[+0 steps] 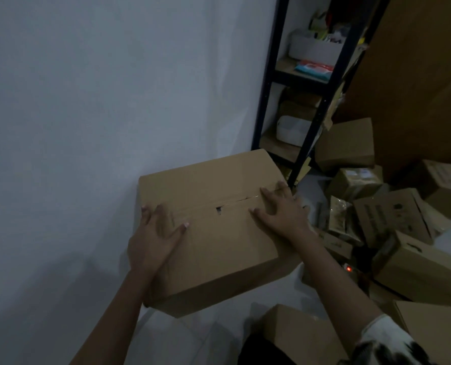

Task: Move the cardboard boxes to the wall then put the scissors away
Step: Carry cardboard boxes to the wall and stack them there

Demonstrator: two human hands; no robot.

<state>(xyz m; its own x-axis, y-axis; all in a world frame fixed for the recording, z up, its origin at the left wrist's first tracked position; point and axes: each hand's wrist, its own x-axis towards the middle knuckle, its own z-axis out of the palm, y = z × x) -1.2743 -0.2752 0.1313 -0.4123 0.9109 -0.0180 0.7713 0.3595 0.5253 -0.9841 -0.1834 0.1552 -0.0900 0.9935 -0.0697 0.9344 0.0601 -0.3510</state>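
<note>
Big cardboard box (219,233) sits centre frame, far-left edge at the white wall (87,101), just left of the black shelf rack (271,88). Left hand (153,233) lies flat on the top's near-left part, fingers spread. Right hand (279,209) is on the right side of the top, fingers spread and slightly bent at the flap seam, gripping nothing. Loose pile of boxes (393,214) on the right, one more box (293,335) near.

Beside the wall (87,101) the floor (179,335) lies open; piled boxes (393,217) and shelving (269,88) crowd the right.
</note>
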